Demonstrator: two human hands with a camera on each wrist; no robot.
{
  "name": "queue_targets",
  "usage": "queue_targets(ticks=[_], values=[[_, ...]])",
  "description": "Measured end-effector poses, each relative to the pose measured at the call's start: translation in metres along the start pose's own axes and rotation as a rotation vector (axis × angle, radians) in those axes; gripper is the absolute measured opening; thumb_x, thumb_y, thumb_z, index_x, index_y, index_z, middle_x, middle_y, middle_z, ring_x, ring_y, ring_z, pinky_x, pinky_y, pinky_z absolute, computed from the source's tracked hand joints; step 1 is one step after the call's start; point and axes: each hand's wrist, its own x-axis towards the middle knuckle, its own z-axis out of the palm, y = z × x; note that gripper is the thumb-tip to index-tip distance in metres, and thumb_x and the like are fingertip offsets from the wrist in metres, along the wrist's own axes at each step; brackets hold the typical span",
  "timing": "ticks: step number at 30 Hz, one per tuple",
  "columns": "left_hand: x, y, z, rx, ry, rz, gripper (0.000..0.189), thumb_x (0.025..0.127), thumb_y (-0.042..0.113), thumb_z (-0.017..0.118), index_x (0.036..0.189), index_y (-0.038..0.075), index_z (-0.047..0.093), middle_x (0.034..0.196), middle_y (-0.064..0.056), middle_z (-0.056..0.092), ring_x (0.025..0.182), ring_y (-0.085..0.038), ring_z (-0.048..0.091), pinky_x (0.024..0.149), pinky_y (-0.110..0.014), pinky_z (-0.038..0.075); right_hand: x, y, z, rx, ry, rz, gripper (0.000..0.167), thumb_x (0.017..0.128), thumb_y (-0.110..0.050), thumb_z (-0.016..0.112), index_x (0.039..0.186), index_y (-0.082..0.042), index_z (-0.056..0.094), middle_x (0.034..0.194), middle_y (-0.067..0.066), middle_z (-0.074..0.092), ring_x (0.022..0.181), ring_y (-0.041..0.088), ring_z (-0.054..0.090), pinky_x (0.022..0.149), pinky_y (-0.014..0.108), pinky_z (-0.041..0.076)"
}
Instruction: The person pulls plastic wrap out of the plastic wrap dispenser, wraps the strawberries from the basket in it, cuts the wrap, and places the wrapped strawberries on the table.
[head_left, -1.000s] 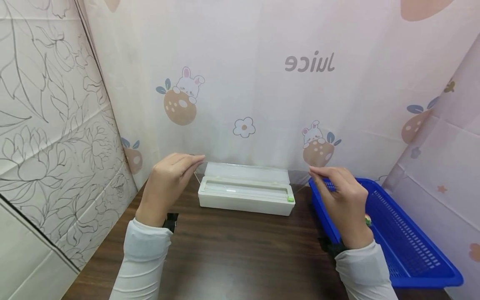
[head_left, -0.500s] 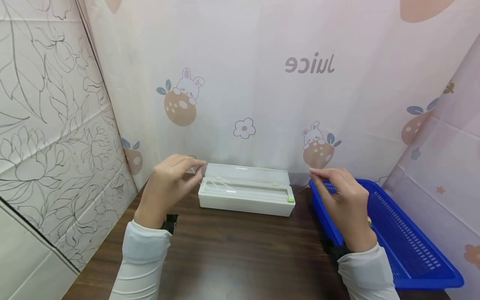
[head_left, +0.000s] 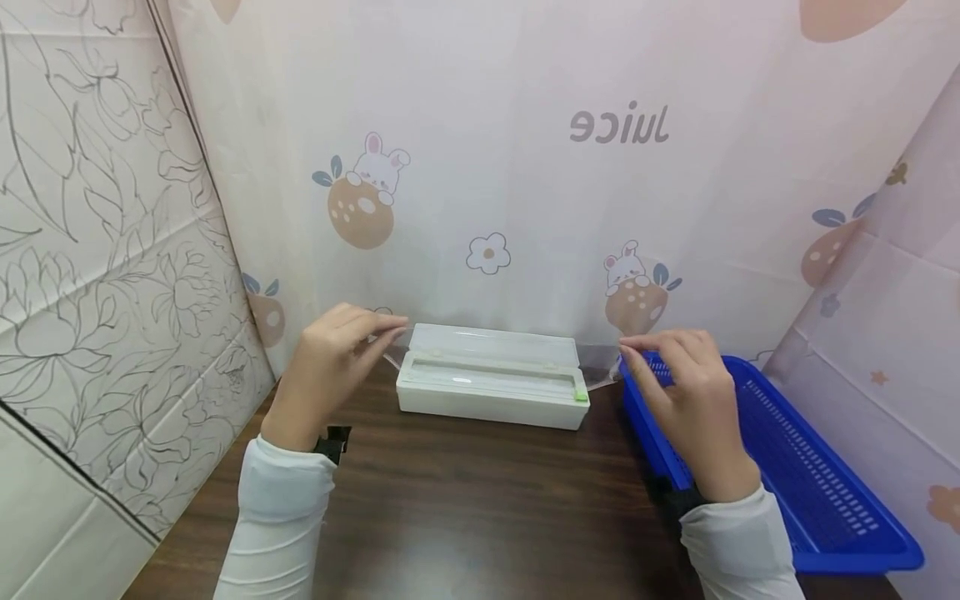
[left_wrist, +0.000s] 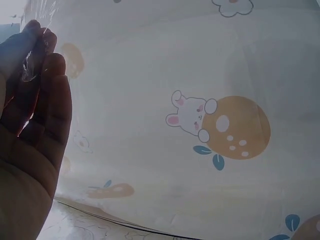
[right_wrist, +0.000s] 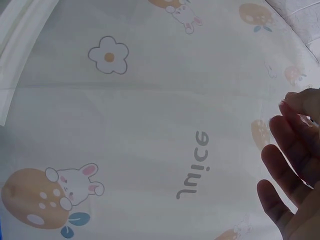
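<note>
A thin sheet of clear cling film (head_left: 606, 381) is stretched between my two hands, hard to see except at its gathered ends. My left hand (head_left: 330, 365) pinches one corner between thumb and fingertips; in the left wrist view, crinkled film (left_wrist: 28, 69) shows at the fingers. The other corner is pinched by my right hand (head_left: 686, 400), its remaining fingers loosely bent in the right wrist view. Beyond and between the hands sits a white cling film dispenser (head_left: 491, 407) on the table, its clear lid (head_left: 495, 345) tipped up at the back. A green slide cutter (head_left: 581, 397) is at its right end.
A blue plastic basket (head_left: 862, 563) stands at the right, partly behind my right forearm. The dark wooden table (head_left: 465, 500) ends at a printed curtain (head_left: 487, 183) close behind the dispenser. Another patterned sheet (head_left: 112, 250) borders the left side.
My left fingers, spread a little half a second ago, have come closer together. Both hands stay nearly in place, and film ends now hang more visibly below each. Dispenser and basket are unmoved.
</note>
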Motion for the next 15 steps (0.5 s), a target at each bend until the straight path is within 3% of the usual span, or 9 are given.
queue_targets(ticks=[4,10,15], values=[[-0.002,-0.005,-0.001,-0.035,-0.018,-0.025,0.020,0.082,0.001,0.082,0.100,0.008,0.079,0.091,-0.002,0.075,0.082,-0.016,0.065,0.068,-0.024,0.055,-0.001,0.003,0.002,0.018,0.012,0.007,0.019,0.079,-0.005,0.081,0.097,-0.001,0.076,0.091,0.013,0.072,0.090,0.031,0.059,0.084,0.030,0.042],[-0.007,-0.009,0.000,-0.095,-0.029,-0.044,0.020,0.083,0.000,0.080,0.100,0.009,0.077,0.095,0.000,0.074,0.088,-0.015,0.067,0.070,-0.023,0.057,-0.003,0.005,0.000,0.067,-0.028,0.050,0.015,0.081,-0.005,0.081,0.096,-0.004,0.078,0.090,0.006,0.074,0.090,0.022,0.061,0.087,0.016,0.041],[-0.011,-0.011,0.003,-0.152,-0.042,-0.069,0.020,0.085,-0.002,0.077,0.102,0.008,0.075,0.098,-0.001,0.074,0.085,-0.014,0.068,0.069,-0.020,0.055,-0.005,0.010,-0.004,0.165,-0.052,0.084,0.017,0.081,0.000,0.081,0.096,-0.007,0.078,0.090,-0.001,0.074,0.089,0.010,0.062,0.082,0.011,0.045]])
